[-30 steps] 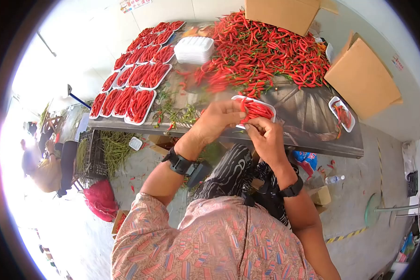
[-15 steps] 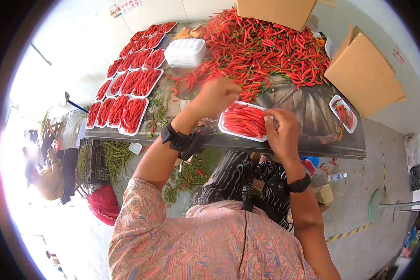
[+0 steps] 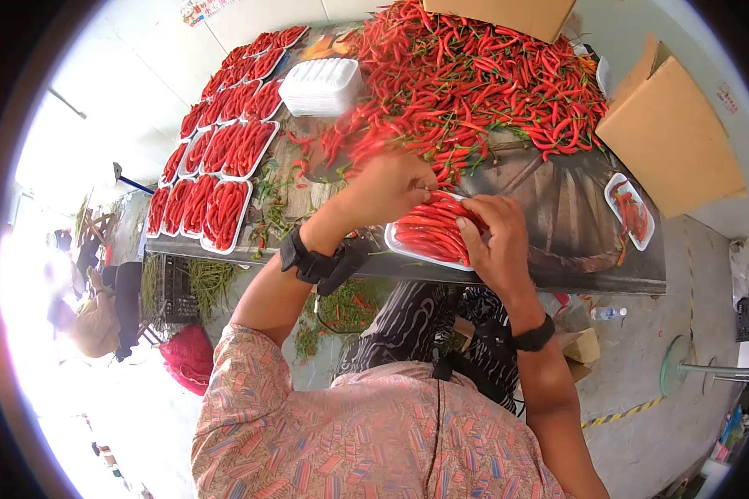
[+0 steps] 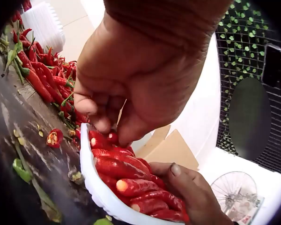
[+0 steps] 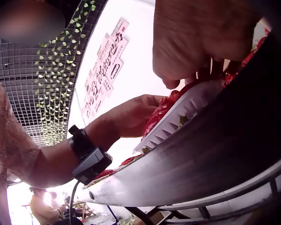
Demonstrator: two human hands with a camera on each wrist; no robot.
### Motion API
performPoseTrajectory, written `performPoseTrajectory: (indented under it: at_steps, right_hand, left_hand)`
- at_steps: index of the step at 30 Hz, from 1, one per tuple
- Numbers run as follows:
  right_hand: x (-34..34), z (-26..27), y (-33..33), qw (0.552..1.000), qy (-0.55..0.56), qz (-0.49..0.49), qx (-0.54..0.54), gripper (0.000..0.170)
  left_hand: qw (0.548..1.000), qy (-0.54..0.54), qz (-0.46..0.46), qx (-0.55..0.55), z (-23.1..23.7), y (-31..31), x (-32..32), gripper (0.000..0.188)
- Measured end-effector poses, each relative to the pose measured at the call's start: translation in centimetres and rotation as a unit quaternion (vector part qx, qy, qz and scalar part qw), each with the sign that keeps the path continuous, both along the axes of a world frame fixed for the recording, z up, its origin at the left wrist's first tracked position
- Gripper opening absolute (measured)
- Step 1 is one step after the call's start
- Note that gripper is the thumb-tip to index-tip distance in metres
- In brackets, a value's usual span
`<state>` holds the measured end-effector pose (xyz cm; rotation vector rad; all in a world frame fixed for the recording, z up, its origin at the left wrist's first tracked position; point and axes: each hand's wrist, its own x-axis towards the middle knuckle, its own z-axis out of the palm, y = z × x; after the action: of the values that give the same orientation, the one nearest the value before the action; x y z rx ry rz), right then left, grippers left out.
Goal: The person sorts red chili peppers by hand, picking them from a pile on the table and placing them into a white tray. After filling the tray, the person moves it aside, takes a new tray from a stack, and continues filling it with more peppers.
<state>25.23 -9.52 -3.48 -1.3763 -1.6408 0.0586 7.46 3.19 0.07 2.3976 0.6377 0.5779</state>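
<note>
A white foam tray (image 3: 398,243) packed with red chillies (image 3: 431,231) lies at the table's near edge, in front of me. My left hand (image 3: 389,190) is at the tray's far left end. In the left wrist view, its thumb and fingertips pinch a short red chilli (image 4: 113,137) at the end of the row. My right hand (image 3: 501,237) grips the tray's right side, with the thumb laid over the chillies. The right wrist view shows the tray's ribbed side (image 5: 171,123) from low down, with the right hand's fingers bent over it.
A large heap of loose chillies (image 3: 491,91) covers the back of the table. Filled trays (image 3: 226,212) stand in rows at the left, beside a stack of white trays (image 3: 320,86). Another tray (image 3: 614,200) with a few chillies sits at the right, near a cardboard box (image 3: 670,137).
Both hands were together over the chillies; then the left hand lifted away and came back down to the tray's far left end. The right hand shifted to the tray's right side.
</note>
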Motion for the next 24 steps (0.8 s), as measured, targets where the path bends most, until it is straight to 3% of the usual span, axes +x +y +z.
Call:
performPoseTrajectory:
  at_steps: [8,24]
  right_hand:
    - [0.1,-0.2,0.2,1.0,0.004,0.004,0.001,0.022]
    - [-0.1,0.0,0.1,1.0,-0.004,0.003,-0.001,0.023]
  left_hand:
    - [0.999,0.04,-0.014,-0.011,1.0,-0.3,0.0,0.01]
    - [0.998,0.002,-0.043,0.042,0.2,0.5,-0.1,0.009]
